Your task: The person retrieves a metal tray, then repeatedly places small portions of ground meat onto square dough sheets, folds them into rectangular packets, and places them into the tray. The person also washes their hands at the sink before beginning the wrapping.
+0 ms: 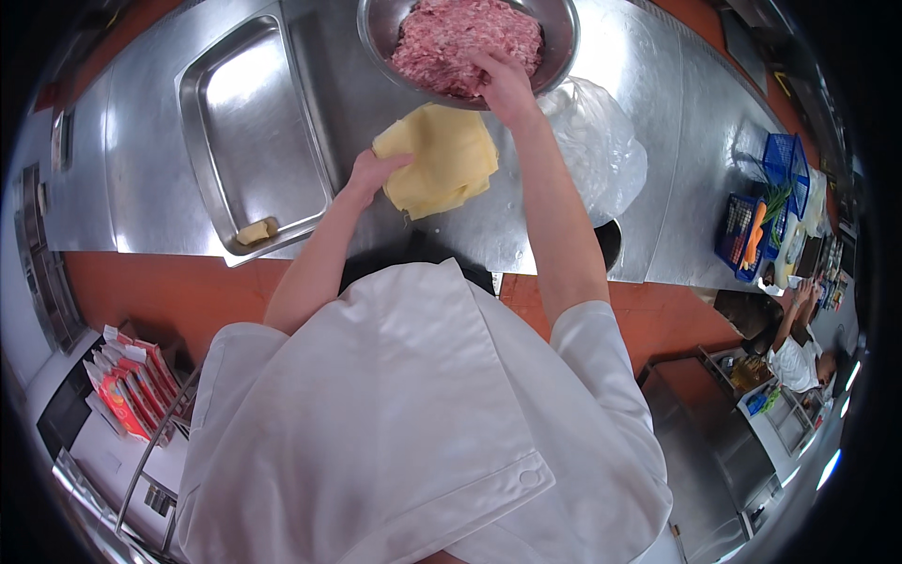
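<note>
A stack of thin yellow dough wrappers (440,158) lies before me, with my left hand (377,173) gripping its left edge, thumb on top. My right hand (504,81) reaches over the rim of a steel bowl, its fingertips in the raw minced meat (461,39); whether they pinch any is hidden. The steel bowl (377,46) stands just beyond the wrappers. To the left is a deep steel tray (261,134) with one small folded yellow piece (255,231) in its near corner.
A clear plastic bag (602,151) lies right of my right forearm, above a dark round object (608,247). Blue baskets (736,229) with carrots and greens stand at the steel counter's (655,176) right end. Another person (796,359) works far right. Red packages (134,388) are at lower left.
</note>
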Demonstrator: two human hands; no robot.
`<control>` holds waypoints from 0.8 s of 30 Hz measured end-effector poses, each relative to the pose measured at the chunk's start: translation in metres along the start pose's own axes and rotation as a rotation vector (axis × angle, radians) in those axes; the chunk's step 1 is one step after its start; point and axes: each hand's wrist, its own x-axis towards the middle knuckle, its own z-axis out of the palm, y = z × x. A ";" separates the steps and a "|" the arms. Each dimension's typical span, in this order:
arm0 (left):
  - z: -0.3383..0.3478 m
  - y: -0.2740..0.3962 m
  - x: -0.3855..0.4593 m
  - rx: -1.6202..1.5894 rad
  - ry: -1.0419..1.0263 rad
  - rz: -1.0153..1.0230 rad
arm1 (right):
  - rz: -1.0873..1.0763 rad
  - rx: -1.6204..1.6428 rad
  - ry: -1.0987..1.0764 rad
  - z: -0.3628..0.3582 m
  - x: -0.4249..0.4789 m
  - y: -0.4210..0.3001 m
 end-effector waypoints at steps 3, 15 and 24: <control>0.009 -0.013 -0.017 0.065 -0.050 0.284 | 0.012 -0.007 0.000 0.002 -0.002 -0.001; 0.038 -0.053 -0.030 -0.439 -0.113 0.109 | 0.017 -0.008 0.019 0.002 0.001 0.000; 0.042 -0.062 -0.026 -0.246 -0.018 0.270 | 0.014 -0.028 0.032 0.007 -0.001 -0.001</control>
